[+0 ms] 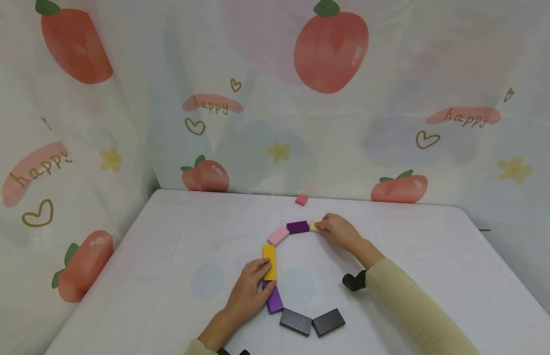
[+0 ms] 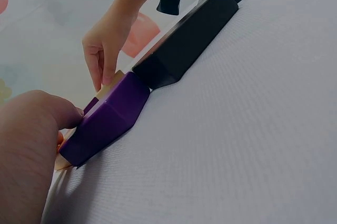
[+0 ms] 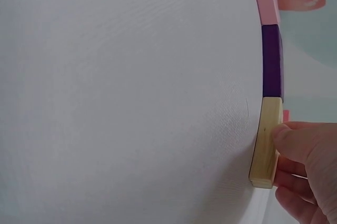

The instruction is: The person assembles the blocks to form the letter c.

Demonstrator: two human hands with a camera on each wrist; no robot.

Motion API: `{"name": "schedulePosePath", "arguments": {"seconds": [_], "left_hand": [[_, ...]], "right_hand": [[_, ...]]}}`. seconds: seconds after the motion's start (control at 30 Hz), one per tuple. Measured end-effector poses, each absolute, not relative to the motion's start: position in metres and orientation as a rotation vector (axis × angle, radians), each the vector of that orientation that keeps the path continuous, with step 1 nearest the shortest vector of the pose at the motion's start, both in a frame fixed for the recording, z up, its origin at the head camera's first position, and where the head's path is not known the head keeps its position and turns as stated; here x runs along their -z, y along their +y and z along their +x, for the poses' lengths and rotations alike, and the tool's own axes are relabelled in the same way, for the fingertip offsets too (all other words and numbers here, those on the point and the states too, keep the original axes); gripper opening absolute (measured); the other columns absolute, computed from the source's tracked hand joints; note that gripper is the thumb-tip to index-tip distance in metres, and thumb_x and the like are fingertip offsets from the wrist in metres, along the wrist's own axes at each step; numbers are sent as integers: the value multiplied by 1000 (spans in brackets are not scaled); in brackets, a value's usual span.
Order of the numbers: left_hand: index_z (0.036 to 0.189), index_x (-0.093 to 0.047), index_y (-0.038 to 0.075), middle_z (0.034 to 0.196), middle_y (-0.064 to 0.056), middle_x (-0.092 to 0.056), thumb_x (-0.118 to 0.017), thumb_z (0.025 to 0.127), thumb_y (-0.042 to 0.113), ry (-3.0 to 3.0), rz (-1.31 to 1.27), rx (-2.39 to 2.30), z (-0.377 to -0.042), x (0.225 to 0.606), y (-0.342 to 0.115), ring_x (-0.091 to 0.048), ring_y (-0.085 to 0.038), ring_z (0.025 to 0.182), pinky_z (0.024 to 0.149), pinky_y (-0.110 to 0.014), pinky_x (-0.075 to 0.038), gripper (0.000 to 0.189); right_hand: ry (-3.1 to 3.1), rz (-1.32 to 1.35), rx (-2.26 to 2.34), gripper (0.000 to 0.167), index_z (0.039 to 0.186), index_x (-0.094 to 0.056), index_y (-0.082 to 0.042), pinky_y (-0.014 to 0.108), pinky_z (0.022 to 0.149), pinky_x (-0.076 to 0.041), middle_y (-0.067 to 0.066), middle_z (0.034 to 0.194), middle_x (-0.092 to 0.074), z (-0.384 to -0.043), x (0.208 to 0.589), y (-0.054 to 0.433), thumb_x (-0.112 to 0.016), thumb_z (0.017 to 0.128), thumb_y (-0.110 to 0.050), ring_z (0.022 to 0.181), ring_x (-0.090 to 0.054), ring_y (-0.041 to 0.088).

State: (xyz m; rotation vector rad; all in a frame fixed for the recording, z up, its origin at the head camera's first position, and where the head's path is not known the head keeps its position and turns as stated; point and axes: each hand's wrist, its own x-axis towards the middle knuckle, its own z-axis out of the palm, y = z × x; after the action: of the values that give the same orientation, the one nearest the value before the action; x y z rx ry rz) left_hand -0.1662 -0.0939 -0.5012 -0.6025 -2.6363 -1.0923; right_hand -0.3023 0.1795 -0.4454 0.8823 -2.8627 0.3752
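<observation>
Wooden blocks stand end to end in a curved line on the white table. My right hand (image 1: 341,232) pinches the plain wooden block (image 3: 265,142) between thumb and fingers, its end against the dark purple block (image 1: 298,227). Beyond that comes the pink block (image 1: 278,235). My left hand (image 1: 248,291) rests at the near-left part of the line. Its fingertips lie on the yellow block (image 1: 269,252), and its thumb touches the purple block (image 2: 108,121) by the end that meets the yellow one.
Two black blocks, one (image 1: 295,322) touching the purple block and another (image 1: 329,323) to its right, form the near end of the curve. A small red block (image 1: 301,199) lies by the table's back edge. Printed cloth hangs behind and at the left.
</observation>
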Motion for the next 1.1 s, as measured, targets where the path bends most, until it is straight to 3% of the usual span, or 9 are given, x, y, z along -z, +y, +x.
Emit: {"name": "schedulePosePath", "arguments": {"seconds": [0.73,1.1], "left_hand": [[122,-58,1,130,-1,-48,-65,86,25,-2637,-605,1096,-167,502,-95,-39,-18,122,99,-34,-38,44],[122,-58,0,130,-2,-48,-64,86,26,-2641,-605,1106,-168,502,-94,-39,-18,122,99,-34,-37,44]], "right_hand": [[-2909,877,-364,21,104,-69,0,38,74,-50,12,89,-61,-303,442,177,-65,84,-4,79,-56,23],[-2979,821,-453,29,112,-64,2,44,85,-46,15,102,-61,-307,429,169,-62,87,-11,95,-56,30]]}}
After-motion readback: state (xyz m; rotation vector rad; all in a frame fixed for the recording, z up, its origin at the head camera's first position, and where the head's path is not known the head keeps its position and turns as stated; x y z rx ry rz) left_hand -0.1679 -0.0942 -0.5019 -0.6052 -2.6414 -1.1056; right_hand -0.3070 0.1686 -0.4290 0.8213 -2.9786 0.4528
